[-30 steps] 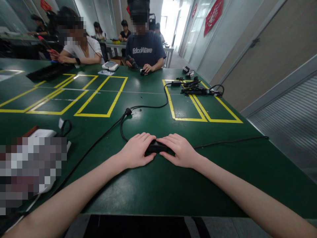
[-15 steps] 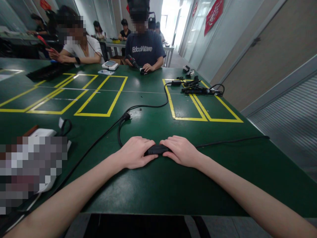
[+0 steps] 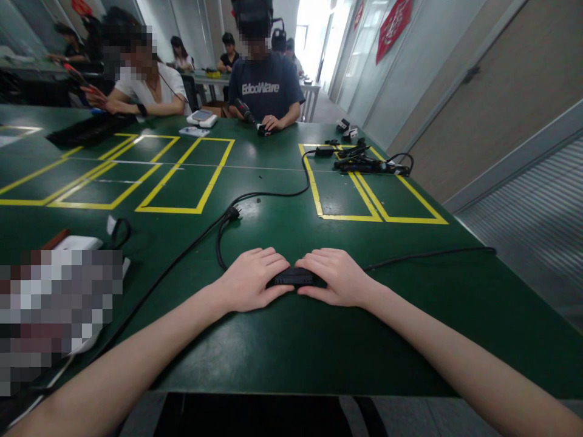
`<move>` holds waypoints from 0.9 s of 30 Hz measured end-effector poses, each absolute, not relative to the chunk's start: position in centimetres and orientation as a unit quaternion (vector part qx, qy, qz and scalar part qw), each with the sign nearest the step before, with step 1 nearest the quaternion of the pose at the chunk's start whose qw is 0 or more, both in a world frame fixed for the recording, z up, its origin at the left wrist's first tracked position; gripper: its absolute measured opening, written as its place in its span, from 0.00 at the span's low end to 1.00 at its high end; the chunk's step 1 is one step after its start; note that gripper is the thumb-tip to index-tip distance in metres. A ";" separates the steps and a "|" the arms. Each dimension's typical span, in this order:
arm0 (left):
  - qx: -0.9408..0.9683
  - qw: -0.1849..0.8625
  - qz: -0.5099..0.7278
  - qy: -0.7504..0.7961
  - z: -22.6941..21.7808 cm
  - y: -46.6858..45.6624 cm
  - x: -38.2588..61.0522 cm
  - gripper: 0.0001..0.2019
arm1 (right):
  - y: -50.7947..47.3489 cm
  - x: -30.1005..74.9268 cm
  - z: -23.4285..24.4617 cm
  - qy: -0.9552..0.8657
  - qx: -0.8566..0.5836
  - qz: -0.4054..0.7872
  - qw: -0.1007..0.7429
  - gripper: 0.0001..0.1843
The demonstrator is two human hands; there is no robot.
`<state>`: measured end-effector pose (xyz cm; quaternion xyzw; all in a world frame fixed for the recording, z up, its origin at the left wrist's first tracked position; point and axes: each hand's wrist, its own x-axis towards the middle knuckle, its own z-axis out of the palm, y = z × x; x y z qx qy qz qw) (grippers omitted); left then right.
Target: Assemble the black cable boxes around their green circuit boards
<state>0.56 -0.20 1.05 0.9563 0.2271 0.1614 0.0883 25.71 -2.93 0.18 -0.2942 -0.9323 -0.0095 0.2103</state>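
- Holding power adapter between left hand and right hand, with fingers curled round its ends.
- For any lift, presumably calling for slack in cord left of adapter.

Power adapter between left hand and right hand, near side of table. Plug behind left hand. Cord rightward from right hand. Behind, right: cable bundle over taped rectangles. Co-worker opposite.
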 end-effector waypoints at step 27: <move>0.936 0.094 0.198 0.276 0.7 -1.0 0.9 0.22 | -2.8 26.1 0.4 -0.937 -0.220 -0.058 0.265 0.11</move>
